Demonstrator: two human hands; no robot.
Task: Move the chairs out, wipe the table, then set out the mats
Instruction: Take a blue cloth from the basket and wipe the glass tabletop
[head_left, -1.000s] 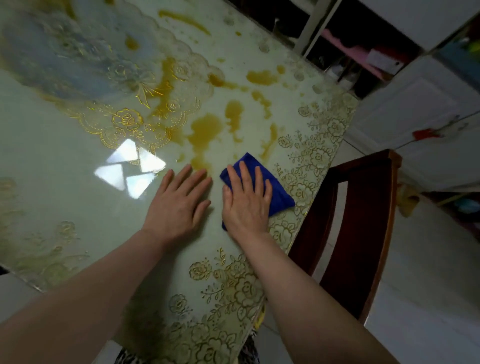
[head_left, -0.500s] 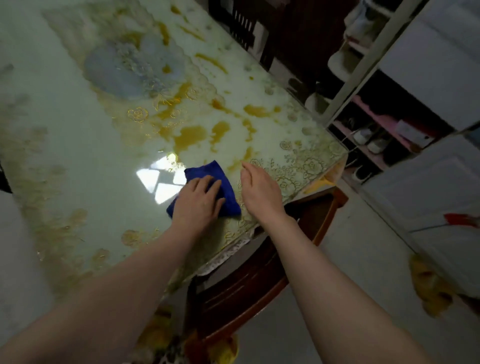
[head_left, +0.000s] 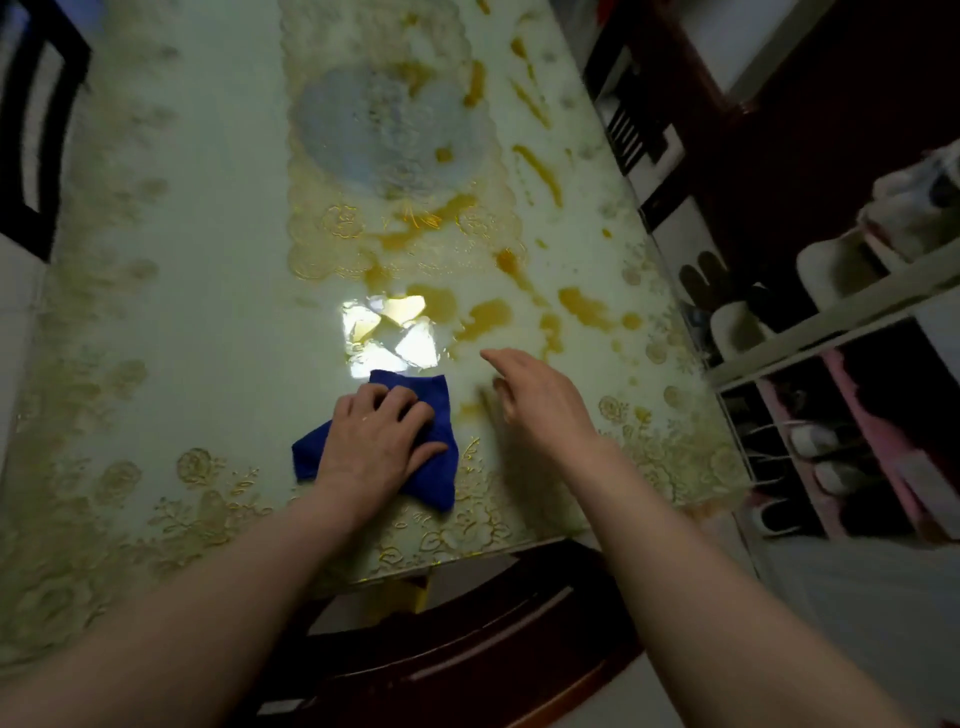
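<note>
A blue cloth (head_left: 439, 415) is pressed flat near the front edge of the table (head_left: 208, 322) by the left hand (head_left: 376, 447), while the right hand (head_left: 540, 405) is held relaxed, holding nothing, just beside it.

The left hand (head_left: 376, 444) lies palm down with its fingers bent and pressing at the tips, forearm reaching in from the lower left, while the right hand (head_left: 543, 402) is held loosely open beside it, fingers relaxed.

Glossy, smooth table (head_left: 218, 291) top with gold embossing; soft matt blue cloth (head_left: 439, 415); dark polished wooden chair (head_left: 467, 639) at 6 o'clock.
</note>
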